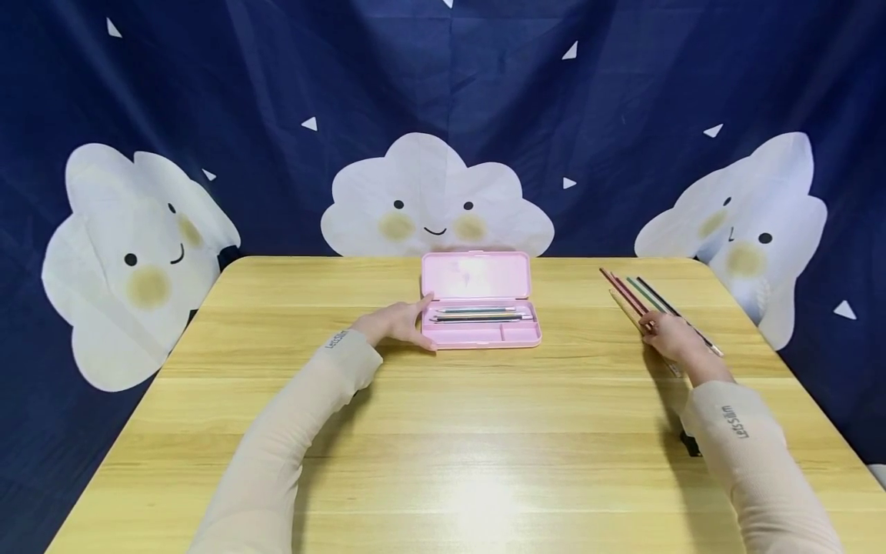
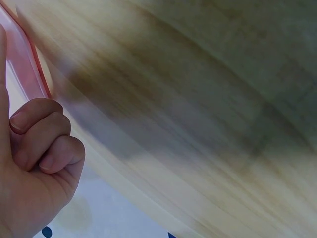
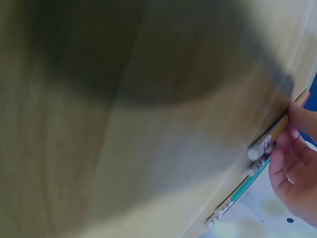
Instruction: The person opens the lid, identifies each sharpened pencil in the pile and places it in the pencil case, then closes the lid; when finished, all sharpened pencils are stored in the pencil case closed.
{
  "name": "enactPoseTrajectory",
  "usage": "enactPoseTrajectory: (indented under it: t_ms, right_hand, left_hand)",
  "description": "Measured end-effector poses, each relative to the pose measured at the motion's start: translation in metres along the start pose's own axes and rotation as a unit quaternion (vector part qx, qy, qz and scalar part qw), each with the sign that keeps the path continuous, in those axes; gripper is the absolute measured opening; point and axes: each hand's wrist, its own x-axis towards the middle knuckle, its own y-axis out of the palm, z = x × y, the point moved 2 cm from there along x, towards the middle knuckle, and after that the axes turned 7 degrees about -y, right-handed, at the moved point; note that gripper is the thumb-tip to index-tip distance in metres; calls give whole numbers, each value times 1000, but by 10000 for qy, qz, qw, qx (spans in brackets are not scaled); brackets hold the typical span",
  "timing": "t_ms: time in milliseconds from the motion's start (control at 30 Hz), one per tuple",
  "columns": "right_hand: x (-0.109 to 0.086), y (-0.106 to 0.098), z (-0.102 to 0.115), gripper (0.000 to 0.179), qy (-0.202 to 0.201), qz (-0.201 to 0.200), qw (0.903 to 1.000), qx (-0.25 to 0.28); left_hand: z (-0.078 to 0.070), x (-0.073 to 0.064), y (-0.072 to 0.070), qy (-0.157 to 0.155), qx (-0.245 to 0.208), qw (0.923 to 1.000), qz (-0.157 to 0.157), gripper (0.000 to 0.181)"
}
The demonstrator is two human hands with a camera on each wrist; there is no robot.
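A pink pencil case (image 1: 476, 275) lies with its lid raised at the table's far side, several pencils (image 1: 477, 315) in its long compartment. My left hand (image 1: 398, 322) holds its left end, thumb at the front corner and index finger near the hinge. In the left wrist view the other fingers (image 2: 47, 131) are curled beside the pink case edge (image 2: 29, 64). On the right, my right hand (image 1: 667, 338) pinches a yellow pencil (image 1: 625, 309) between thumb and fingers. Red pencils (image 1: 628, 294) lie right beside it, partly hidden by the hand.
A green pencil (image 1: 644, 291) and a black pencil (image 1: 667, 306) lie just right of my right hand on the wooden table (image 1: 443, 431). Behind the far edge hangs a dark blue curtain (image 1: 277, 77) with white clouds. The case's front has two small compartments.
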Motion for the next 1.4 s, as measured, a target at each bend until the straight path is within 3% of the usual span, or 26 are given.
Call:
enactPoseTrajectory:
  t_ms: [333,967,1400]
  right_hand:
    - [8,7,14,26,-358,-160,9992,81]
    - [32,14,54,26,-1277,-528,9875,765]
    - [54,23,90,25,-1858,-785,9778,569]
  left_hand:
    - [2,2,-1,76,-88,9999,30,123]
    - [-1,0,1,14,-21,10000,-13,114]
    - [0,3,1,-4,-48,10000,-5,114]
